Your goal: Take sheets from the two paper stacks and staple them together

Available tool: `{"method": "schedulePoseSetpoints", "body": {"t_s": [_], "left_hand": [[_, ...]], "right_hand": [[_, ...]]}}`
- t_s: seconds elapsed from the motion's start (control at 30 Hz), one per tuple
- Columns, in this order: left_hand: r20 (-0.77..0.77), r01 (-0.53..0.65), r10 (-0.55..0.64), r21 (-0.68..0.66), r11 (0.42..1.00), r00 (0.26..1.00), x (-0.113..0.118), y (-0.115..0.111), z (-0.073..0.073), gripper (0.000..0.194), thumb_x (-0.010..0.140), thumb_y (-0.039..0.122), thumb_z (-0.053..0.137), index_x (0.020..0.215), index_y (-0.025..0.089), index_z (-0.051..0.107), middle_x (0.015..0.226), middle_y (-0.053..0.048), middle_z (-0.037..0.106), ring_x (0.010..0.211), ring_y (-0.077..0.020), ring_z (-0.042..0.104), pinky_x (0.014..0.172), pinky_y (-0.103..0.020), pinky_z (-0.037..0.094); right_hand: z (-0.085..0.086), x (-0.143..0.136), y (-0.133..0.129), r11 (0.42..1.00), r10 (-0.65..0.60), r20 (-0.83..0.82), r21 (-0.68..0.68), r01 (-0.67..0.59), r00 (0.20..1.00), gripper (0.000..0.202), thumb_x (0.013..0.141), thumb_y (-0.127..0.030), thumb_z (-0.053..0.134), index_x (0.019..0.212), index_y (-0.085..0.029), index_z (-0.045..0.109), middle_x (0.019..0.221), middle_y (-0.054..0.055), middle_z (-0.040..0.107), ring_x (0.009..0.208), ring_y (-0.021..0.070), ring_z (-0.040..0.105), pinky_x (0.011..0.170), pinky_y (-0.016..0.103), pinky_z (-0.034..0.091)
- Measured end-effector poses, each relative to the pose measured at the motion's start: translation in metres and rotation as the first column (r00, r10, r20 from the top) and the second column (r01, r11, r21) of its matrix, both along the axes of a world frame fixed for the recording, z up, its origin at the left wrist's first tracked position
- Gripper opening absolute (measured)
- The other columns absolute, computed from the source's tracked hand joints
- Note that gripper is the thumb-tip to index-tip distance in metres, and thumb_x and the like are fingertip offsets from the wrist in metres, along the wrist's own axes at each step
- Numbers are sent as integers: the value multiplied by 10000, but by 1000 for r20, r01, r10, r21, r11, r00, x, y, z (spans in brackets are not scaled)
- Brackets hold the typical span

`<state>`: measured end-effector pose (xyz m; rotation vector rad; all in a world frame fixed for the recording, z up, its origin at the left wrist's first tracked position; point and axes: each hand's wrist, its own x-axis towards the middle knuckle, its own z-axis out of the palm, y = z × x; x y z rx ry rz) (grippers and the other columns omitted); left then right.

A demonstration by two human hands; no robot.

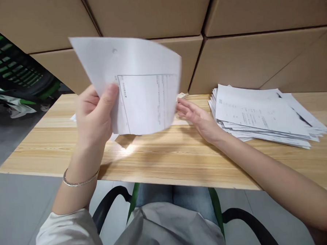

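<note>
Head: paper (143, 101) in left hand (94, 115)

The left hand (96, 115) holds a printed sheet (143, 98) at centre, the right hand (197, 119) beside it; a paper stack (258, 110) lies at right.

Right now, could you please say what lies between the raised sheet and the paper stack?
In the head view, the right hand shows between the raised sheet and paper stack, with a small pale item just beyond it.
</note>
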<state>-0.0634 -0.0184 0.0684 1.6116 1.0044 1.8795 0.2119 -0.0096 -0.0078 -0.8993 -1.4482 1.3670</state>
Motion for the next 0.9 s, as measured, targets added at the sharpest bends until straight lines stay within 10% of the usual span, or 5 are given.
{"method": "schedulePoseSetpoints", "body": {"t_s": [0.3, 0.73, 0.9], "left_hand": [[-19, 96, -120, -485, 869, 993, 18, 4, -26, 289, 779, 505, 843, 755, 226, 775, 753, -13, 741, 682, -161, 669, 578, -283, 520], [-68, -37, 5, -483, 875, 998, 17, 14, -31, 226, 873, 413, 736, 856, 189, 759, 860, -50, 767, 729, -160, 650, 609, -261, 504], [-289, -51, -30, -269, 962, 957, 20, 12, -37, 490, 917, 304, 684, 1402, 314, 613, 1409, -76, 688, 759, -138, 640, 715, -291, 553]], "right_hand": [[7, 6, 4, 909, -405, -143, -173, 380, 903, 421, 690, -452, 914, 1002, -221, 750, 1138, 70, 797, 1104, 292, 741, 993, 474, 610], [29, 19, -1, 941, -340, 27, 13, 339, 940, 138, 838, -351, 784, 920, -242, 803, 1008, 30, 809, 1037, 239, 757, 1018, 459, 583], [34, 23, -3, 939, -334, 59, -62, 338, 941, 299, 771, -303, 858, 1059, -244, 805, 963, 32, 815, 1004, 241, 769, 1005, 462, 595]]}}
